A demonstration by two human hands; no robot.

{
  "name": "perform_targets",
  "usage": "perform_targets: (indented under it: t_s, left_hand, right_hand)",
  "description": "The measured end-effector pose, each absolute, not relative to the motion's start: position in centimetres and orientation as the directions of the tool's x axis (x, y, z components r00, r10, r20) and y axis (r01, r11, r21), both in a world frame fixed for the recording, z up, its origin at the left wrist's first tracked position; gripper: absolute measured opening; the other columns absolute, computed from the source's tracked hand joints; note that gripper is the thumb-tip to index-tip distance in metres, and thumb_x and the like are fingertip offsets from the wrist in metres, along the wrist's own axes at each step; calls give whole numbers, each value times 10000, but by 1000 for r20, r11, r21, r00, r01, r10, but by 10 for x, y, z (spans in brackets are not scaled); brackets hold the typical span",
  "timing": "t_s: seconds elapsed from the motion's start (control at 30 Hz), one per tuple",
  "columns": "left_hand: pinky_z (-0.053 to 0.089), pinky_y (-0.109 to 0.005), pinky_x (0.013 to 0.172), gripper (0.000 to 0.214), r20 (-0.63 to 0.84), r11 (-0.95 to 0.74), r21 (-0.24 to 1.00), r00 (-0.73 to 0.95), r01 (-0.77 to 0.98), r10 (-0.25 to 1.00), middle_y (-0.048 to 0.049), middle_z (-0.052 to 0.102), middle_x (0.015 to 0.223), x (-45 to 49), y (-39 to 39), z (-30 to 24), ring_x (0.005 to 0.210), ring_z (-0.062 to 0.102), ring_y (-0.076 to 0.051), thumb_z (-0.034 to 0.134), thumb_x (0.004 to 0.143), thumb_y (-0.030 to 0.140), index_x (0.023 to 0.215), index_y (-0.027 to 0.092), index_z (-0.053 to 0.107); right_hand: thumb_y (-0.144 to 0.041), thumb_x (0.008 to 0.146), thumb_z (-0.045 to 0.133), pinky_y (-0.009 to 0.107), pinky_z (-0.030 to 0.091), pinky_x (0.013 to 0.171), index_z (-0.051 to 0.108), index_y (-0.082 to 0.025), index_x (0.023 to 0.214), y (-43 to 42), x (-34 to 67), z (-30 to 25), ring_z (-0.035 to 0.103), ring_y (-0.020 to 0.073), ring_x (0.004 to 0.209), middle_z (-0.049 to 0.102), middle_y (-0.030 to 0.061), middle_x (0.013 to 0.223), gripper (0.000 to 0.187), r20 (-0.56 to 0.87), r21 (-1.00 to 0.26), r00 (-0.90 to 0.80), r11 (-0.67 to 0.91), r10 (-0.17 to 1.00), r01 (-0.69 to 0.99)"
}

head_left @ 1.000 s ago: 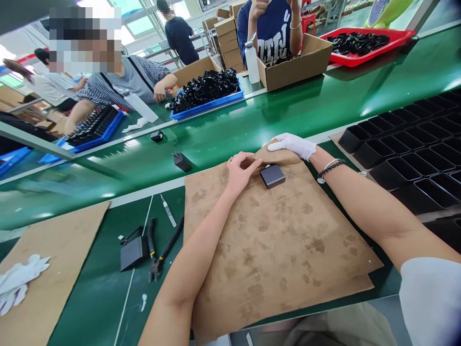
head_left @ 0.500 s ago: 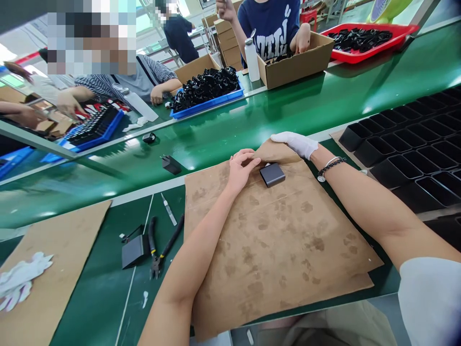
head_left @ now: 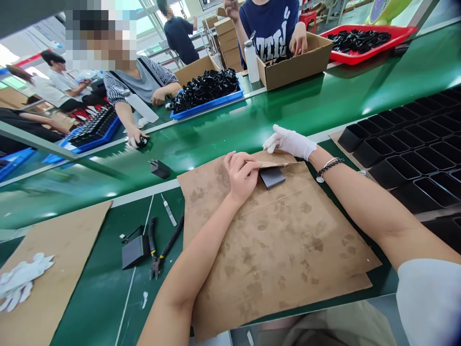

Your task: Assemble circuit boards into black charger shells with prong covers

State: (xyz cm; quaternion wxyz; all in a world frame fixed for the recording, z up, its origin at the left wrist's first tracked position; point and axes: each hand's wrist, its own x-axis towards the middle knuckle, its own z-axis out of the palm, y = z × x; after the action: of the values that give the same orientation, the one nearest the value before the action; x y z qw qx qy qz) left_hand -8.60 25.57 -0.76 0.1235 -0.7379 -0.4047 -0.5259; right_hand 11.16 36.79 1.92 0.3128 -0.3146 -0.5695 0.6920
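A dark grey rectangular block (head_left: 273, 178) lies near the far edge of a stained brown paper sheet (head_left: 273, 240), its back part covered by a folded-over flap of that sheet. My bare left hand (head_left: 243, 175) has its fingers bent round the left end of the flap, right beside the block. In a white glove, my right hand (head_left: 291, 143) is at the far fold of the sheet, fingers curled against the paper and one finger raised. Its fingertips are partly hidden by the glove's bulk.
Left of the sheet lie cutting pliers (head_left: 156, 250), a tweezer-like tool (head_left: 168, 210) and another dark block (head_left: 134, 252). A black plug adapter (head_left: 160, 169) sits on the green belt (head_left: 201, 139). Black trays (head_left: 406, 144) stand at right. Co-workers sit opposite, one hand (head_left: 136, 137) over a small black part.
The flap has come down over the block's back part. My left fingers have curled round its edge; my right hand's fingers have bent. A co-worker's hand has reached a black part on the belt.
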Motion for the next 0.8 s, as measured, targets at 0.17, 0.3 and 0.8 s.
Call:
perform_targets:
  t_s: [0.17,0.3,0.8]
  left_hand:
    - [405,-454,878,357,882,-605,209,119,768,456,-36,610,751,-86,256,-8,791,574,-215,520,979,294,641,251,627]
    - [393,-475,924,379,854,-606,250,123,755,506,-40,592,749,-87,256,-9,827,576,-227,502,993,318,637,245,610]
    - [545,-325,748,220,744,-774,181,430,606,511,-53,749,807,-95,258,-6,765,704,-178,538,1010,296,863,228,687]
  right_hand:
    - [-844,800,616,333,518,959,774,-197,695,370,112,16,716,241,844,717,54,651,674,-69,-988,-599,-138,798,-70]
    - [-777,805,668,327,533,932,768,-187,709,371,113,13,710,226,814,734,56,680,607,-56,-987,-612,-137,789,-86]
    - [-214,566,881,367,539,959,775,-190,673,376,116,5,695,260,928,778,52,835,153,63,-965,-416,162,907,205]
